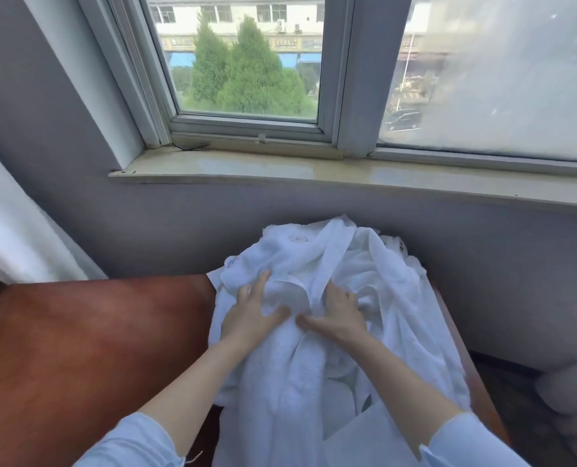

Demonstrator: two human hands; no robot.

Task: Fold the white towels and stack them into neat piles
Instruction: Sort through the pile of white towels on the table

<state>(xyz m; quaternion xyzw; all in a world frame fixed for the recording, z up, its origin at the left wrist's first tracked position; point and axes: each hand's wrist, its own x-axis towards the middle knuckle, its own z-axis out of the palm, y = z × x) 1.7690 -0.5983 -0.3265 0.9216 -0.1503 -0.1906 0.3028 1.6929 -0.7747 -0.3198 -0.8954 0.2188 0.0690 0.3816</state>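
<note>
Lower centre: white towels (309,385) look soft, limp; left hand (250,320) spread flat atop; right hand (338,316), fingertips buried, grip unclear; best pinch a hem.

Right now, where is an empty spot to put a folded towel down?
The bare brown table left of the towel heap, bordered by the curtain and the wall, is free. The windowsill above is bare too. The right side is crowded: the heap covers it, with the left hand and right hand on top.
</note>
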